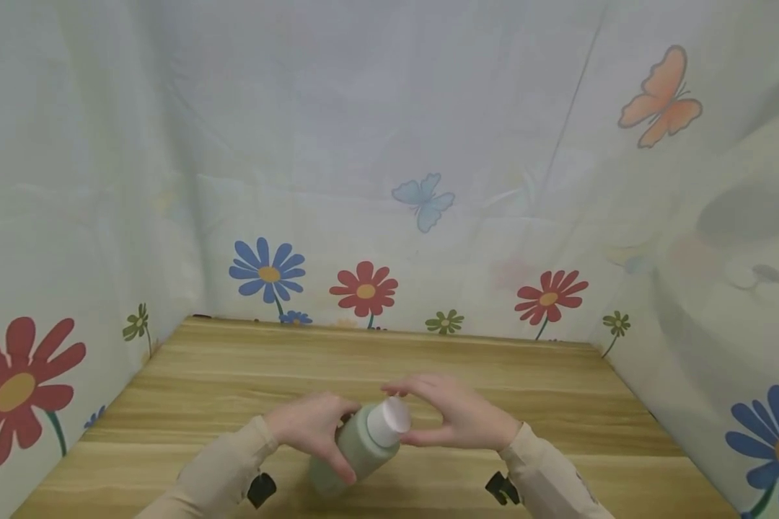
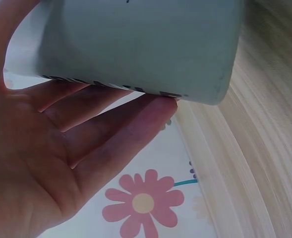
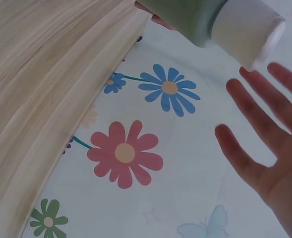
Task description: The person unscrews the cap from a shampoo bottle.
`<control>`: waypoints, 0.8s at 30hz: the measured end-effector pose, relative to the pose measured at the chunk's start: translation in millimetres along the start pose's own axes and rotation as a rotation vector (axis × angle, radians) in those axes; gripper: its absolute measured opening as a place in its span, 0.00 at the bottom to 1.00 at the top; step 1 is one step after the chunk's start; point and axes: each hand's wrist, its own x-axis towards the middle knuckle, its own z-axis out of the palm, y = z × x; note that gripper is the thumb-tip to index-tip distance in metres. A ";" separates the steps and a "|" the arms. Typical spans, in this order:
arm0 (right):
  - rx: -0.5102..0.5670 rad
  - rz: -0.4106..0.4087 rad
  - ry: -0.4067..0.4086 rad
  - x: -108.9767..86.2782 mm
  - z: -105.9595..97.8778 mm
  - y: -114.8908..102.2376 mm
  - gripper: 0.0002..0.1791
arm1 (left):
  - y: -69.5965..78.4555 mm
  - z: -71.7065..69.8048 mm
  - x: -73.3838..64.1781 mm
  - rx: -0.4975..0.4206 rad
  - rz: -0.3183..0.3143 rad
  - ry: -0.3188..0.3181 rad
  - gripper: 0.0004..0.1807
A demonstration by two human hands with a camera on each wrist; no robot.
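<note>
A pale green bottle [image 1: 365, 448] with a white cap [image 1: 389, 421] is held tilted over the table, its cap end up and toward the right. My left hand [image 1: 314, 430] grips its body, thumb across the near side. In the left wrist view, fingers [image 2: 131, 129] lie under the bottle [image 2: 146, 44], where dark print shows along its side. Around the cap stands my right hand [image 1: 457, 417], its thumb and forefinger on either side. The right wrist view shows spread, nearly straight fingers [image 3: 257, 111], one fingertip right at the rim of the cap [image 3: 245, 32].
Beneath the hands is a wood-grain table [image 1: 389, 357]. A pale cloth [image 1: 363, 144] printed with flowers and butterflies hangs at its back and on both sides. A dark strap piece shows by each wrist, below the beige sleeves [image 1: 217, 465].
</note>
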 end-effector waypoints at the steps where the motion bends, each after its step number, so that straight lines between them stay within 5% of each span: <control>1: 0.011 0.022 0.013 0.5 0.3 -0.9 0.30 | 0.6 -0.5 0.1 0.003 -0.001 0.001 0.32; 10: -0.037 0.075 0.050 2.3 4.4 -6.8 0.24 | 2.5 0.3 -0.5 0.034 -0.013 0.004 0.32; 24: -0.109 -0.099 0.023 3.3 1.9 -5.6 0.24 | -2.9 3.9 -1.8 0.072 0.007 0.020 0.32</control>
